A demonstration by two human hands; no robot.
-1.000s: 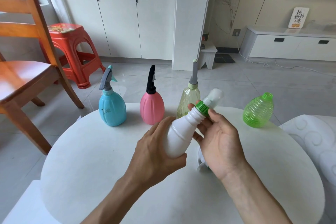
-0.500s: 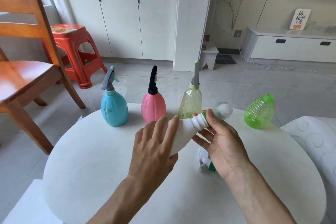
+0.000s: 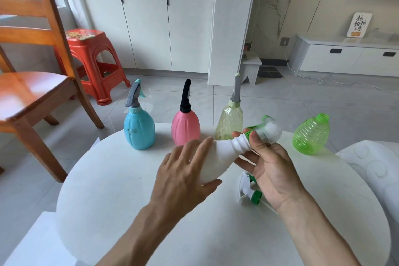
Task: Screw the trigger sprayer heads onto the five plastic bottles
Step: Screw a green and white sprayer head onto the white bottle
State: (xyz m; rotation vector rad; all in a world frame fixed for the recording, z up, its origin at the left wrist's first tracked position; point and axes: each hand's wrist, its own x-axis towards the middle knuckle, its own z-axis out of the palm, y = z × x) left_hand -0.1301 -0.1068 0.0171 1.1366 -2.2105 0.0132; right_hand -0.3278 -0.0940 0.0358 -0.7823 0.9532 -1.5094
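Observation:
A white bottle lies tilted in the air above the round white table, neck pointing up and right. My left hand rests over its body with fingers spread. My right hand pinches the green collar of a white sprayer head at the bottle's neck; the head is blurred. A blue bottle, a pink bottle and a pale yellow bottle stand in a row with sprayers on. A green ribbed bottle stands capless at right. Another white-green sprayer head lies under my right hand.
A wooden chair and a red plastic stool stand on the tiled floor to the left. A white cushioned seat touches the table's right edge. White cabinets line the back wall.
The white bottle has tipped from near upright to a flatter lean. My left hand has loosened from a full grip to spread fingers, while my right hand has turned at the sprayer collar.

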